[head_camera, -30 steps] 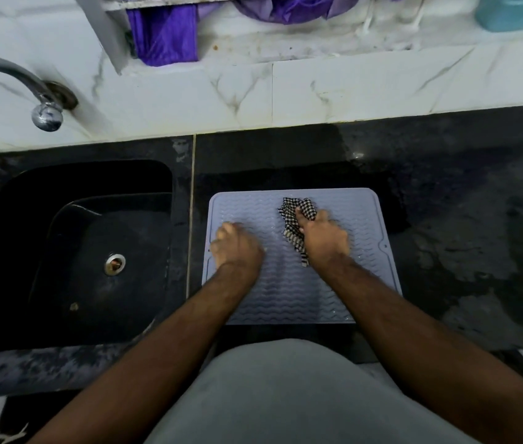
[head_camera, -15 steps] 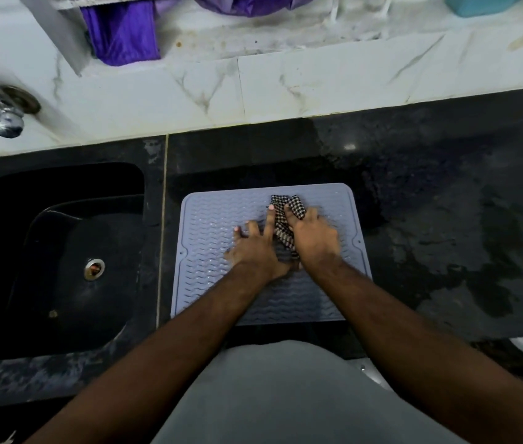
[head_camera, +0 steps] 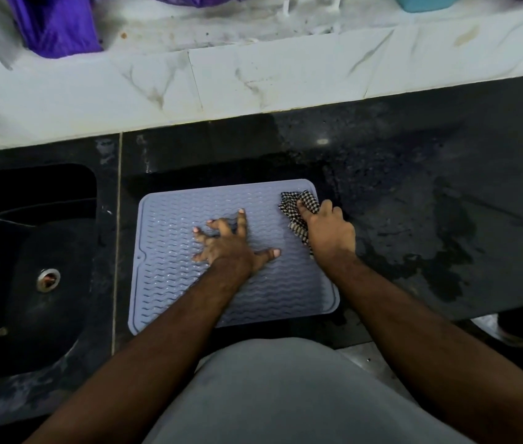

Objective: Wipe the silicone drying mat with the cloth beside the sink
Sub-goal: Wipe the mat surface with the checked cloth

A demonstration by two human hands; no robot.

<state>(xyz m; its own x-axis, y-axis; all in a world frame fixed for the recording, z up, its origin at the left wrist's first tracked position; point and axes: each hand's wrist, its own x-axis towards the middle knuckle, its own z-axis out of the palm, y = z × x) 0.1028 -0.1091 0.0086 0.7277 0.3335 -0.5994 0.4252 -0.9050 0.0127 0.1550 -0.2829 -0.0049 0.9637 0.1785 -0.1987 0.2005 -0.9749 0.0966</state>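
Note:
A pale grey-blue silicone drying mat (head_camera: 170,251) with wavy ridges lies flat on the black counter, just right of the sink. My left hand (head_camera: 231,245) presses on the mat's middle, palm down, fingers spread, holding nothing. My right hand (head_camera: 327,229) is at the mat's far right corner, closed around a bunched black-and-white checked cloth (head_camera: 295,203). The cloth rests on the mat; part of it is hidden under my fingers.
A black sink (head_camera: 29,277) with a metal drain (head_camera: 48,278) lies to the left. The black counter (head_camera: 430,203) to the right has wet patches. White marble backsplash (head_camera: 253,75) runs behind, with purple fabric (head_camera: 58,24) and a teal container (head_camera: 423,3) above.
My right hand has slid the cloth from the mat's middle to its far right corner. My left hand stayed near the centre and spread its fingers wider. The view has shifted right.

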